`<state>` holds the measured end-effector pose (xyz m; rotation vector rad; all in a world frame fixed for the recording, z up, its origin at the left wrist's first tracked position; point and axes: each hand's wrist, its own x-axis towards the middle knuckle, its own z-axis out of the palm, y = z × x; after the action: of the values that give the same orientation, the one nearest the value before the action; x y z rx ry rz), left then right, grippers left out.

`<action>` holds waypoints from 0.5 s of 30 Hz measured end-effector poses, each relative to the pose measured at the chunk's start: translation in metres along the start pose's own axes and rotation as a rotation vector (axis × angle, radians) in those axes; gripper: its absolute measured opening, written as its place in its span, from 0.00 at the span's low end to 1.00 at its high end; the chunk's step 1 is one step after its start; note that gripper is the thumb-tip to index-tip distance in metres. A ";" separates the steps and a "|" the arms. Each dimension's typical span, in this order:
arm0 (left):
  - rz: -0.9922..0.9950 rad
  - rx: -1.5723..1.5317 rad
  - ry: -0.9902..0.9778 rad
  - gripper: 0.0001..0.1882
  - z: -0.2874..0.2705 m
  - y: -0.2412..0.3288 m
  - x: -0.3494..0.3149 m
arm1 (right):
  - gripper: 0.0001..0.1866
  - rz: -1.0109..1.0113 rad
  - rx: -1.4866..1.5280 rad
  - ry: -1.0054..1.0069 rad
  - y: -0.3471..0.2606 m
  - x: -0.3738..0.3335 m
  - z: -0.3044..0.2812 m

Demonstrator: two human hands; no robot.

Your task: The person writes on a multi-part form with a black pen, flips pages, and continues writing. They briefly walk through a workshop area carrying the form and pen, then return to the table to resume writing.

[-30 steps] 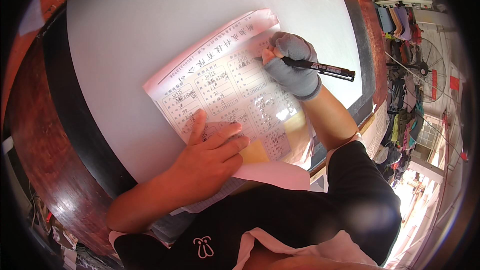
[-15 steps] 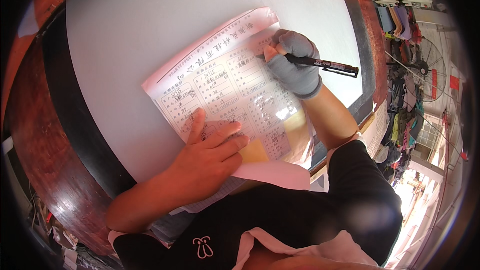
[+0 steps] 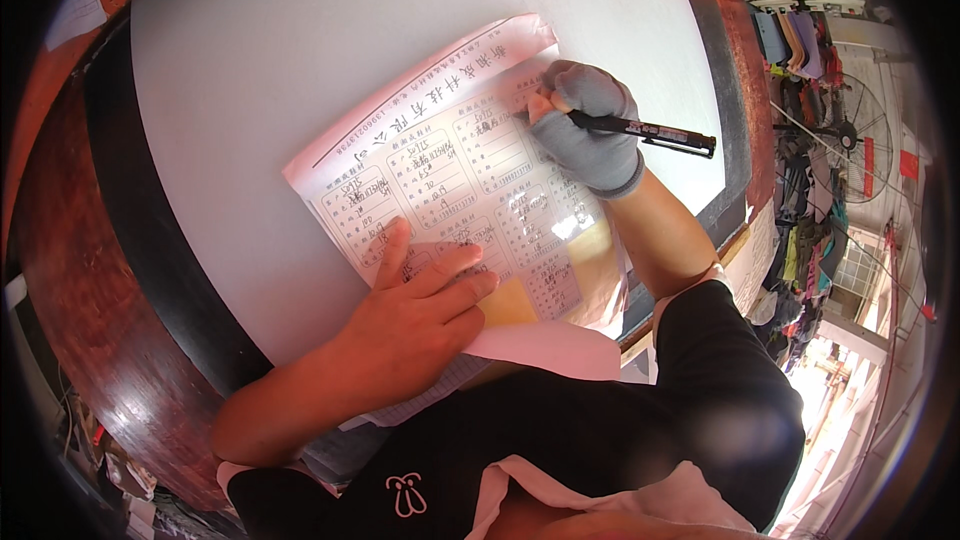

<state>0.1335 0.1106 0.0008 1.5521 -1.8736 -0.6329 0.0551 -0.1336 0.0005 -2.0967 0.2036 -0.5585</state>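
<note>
A sheet of printed labels (image 3: 430, 166) with handwriting in its boxes lies slanted across the white tabletop. Its far edge curls up a little, and yellow backing shows near its lower right. My left hand (image 3: 420, 300) rests flat on the sheet's lower left part, fingers spread. In a grey fingerless glove, my right hand (image 3: 592, 130) grips a black pen (image 3: 655, 132) near its tip. The pen's point is at a label box at the upper right of the sheet, partly hidden by my fingers. A curled pale flap of paper (image 3: 550, 348) hangs at the near edge against me.
The white tabletop (image 3: 240, 50) has a black border (image 3: 112, 110) and dark red wood (image 3: 90, 270) beyond it. Orange panels stand at both far corners. A standing fan (image 3: 848, 135) and hanging coloured items (image 3: 800, 45) are off to the right.
My right hand and the pen have shifted very slightly, with a little more handwriting in the upper right box. My left hand and the sheet stay put.
</note>
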 end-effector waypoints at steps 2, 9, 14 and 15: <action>0.001 0.002 0.003 0.03 0.000 0.000 0.000 | 0.10 0.035 0.139 0.036 0.001 -0.001 0.001; 0.003 -0.003 -0.008 0.04 0.000 0.000 0.000 | 0.14 -0.083 0.201 -0.118 0.002 0.000 -0.002; -0.011 0.005 0.018 0.02 0.001 0.001 0.001 | 0.11 0.025 0.217 -0.054 -0.001 -0.002 0.000; -0.005 -0.003 -0.005 0.02 -0.001 0.000 0.000 | 0.11 0.039 0.205 -0.046 -0.001 -0.003 0.000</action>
<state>0.1339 0.1109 0.0013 1.5548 -1.8725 -0.6413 0.0529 -0.1320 0.0003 -1.9011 0.1539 -0.4868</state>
